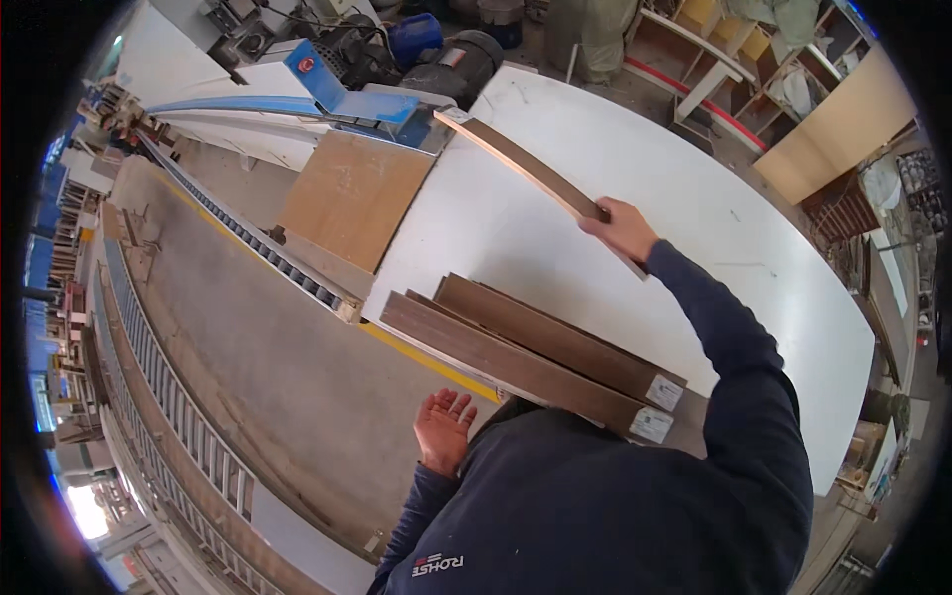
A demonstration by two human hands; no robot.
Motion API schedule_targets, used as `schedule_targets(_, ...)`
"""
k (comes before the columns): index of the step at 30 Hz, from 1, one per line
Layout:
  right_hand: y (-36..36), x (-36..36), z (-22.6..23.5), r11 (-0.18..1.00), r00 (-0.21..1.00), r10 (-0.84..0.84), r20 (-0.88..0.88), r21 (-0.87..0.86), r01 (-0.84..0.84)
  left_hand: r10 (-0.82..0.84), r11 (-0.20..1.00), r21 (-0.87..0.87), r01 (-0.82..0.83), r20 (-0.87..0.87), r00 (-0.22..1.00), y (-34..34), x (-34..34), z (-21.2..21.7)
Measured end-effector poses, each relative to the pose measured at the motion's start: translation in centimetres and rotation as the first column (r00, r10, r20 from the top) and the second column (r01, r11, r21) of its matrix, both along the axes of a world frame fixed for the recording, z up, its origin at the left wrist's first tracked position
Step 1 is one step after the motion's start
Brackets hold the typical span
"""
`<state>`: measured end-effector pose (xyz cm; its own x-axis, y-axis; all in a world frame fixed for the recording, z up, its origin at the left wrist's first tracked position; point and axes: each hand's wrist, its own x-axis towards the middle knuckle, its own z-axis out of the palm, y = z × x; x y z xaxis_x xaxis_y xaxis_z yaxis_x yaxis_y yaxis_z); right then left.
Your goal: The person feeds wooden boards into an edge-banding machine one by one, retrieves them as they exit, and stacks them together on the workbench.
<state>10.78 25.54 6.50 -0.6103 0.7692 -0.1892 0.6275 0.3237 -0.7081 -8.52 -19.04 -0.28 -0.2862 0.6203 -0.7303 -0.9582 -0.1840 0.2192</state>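
Fingers of right hand (pixel 623 228) grip brown panel strip (pixel 521 164), pointing up-left.

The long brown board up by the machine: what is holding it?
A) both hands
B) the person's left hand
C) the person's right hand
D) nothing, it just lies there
C: the right hand has its grip on the long brown board above the white table, while the left hand hangs open and empty near the stacked boards.

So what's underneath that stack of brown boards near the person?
The stacked brown boards lie on the white table, near its edge. Their near end is hidden by the person's dark top.
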Motion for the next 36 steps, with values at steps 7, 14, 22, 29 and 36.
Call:
schedule_targets(7,-11.9,12.4,7.0,0.996,0.995,0.089,-0.036,0.027,-0.088,-0.063,0.987,-0.150,0.058,-0.029,0.998,0.0,-0.6,0.4)
schedule_targets(14,-18.1,17.0,9.3,0.993,0.992,0.115,-0.060,0.040,-0.113,-0.146,0.979,-0.155,0.134,-0.070,0.987,1.6,-1.2,0.8)
schedule_targets(22,-19.9,19.9,10.0,0.993,0.990,0.109,0.089,-0.054,-0.105,-0.165,0.979,-0.141,0.149,-0.109,0.980,3.1,-0.8,1.0)
schedule_targets(29,-18.9,21.6,9.9,0.967,0.971,0.235,0.037,0.092,-0.238,-0.074,0.938,-0.124,-0.322,-0.984,0.165,6.2,0.6,10.4)
schedule_targets(36,-17.1,18.4,10.8,0.897,0.897,0.429,0.107,0.068,-0.437,0.606,0.694,0.716,0.080,-0.520,-0.602,2.1,-0.1,24.6)
